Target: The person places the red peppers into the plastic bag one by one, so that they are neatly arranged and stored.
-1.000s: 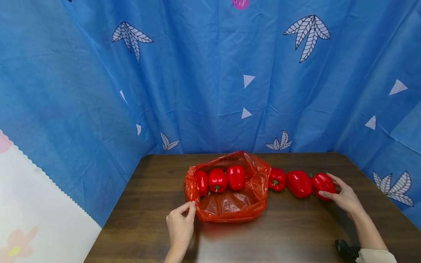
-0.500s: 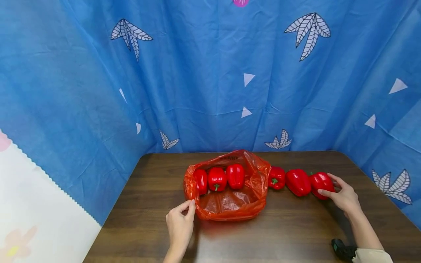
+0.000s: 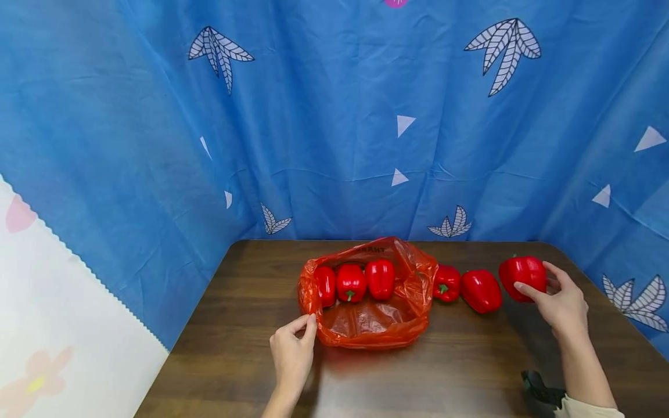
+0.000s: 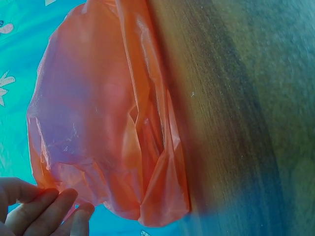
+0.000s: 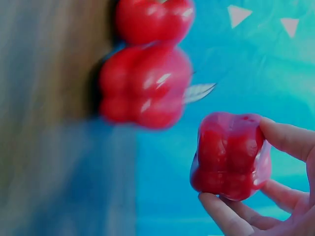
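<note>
An orange-red plastic bag (image 3: 376, 339) lies with its mouth open on the table, and three red bell peppers, one of them the middle pepper (image 3: 351, 283), sit inside. My left hand (image 3: 294, 351) pinches the bag's near left rim between thumb and fingers; the left wrist view shows the fingertips (image 4: 66, 199) at the film's edge. At the right, my right hand (image 3: 565, 302) grips a red bell pepper (image 3: 522, 278) between thumb and fingers, raised above the tabletop. In the right wrist view this held pepper (image 5: 230, 156) shows its lobed end.
Two more red bell peppers lie between bag and right hand: one pepper (image 3: 446, 283) right beside the bag, another pepper (image 3: 481, 291) farther right. The brown wooden table (image 3: 230, 360) ends at a blue patterned curtain (image 3: 334, 145) behind. A white cloth (image 3: 63, 325) hangs at the left.
My right hand has lifted the rightmost bell pepper off the table, up from its place beside the others. My left hand keeps its pinch on the bag rim. The view has shifted slightly.
</note>
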A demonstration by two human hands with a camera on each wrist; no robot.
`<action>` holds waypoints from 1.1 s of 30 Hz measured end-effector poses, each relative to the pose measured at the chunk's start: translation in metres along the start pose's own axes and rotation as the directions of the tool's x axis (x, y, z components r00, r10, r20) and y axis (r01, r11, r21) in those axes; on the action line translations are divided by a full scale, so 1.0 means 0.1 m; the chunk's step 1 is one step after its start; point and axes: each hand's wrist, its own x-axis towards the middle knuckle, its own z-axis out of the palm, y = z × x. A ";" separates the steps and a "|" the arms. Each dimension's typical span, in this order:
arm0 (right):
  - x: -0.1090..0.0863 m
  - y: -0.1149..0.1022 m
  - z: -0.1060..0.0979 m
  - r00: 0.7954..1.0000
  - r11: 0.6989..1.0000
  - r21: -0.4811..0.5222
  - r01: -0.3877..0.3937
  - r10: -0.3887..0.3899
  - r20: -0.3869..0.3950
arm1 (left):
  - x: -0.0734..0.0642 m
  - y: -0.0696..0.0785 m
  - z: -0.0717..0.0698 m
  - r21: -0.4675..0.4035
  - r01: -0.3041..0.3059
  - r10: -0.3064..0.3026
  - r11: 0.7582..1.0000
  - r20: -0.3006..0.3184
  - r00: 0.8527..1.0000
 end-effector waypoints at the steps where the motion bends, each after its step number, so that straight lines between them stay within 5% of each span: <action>1: -0.02 -0.07 0.01 1.000 1.000 0.007 0.003 -0.003 -0.010 | 0.00 0.00 0.00 -0.001 0.001 -0.001 1.000 0.000 1.000; 13: -0.52 -1.04 0.44 0.969 0.967 0.095 0.238 -0.229 -0.093 | 0.00 -0.03 0.03 0.013 -0.006 0.006 1.000 -0.021 1.000; 21: -0.88 -1.45 1.00 0.908 0.897 0.220 0.384 -0.410 0.086 | -0.01 -0.03 0.03 0.012 -0.007 0.007 1.000 -0.024 1.000; 33: -1.14 -1.51 1.72 0.824 0.880 0.204 0.430 -0.474 0.310 | -0.01 -0.04 0.04 0.005 -0.041 0.041 0.999 -0.024 0.999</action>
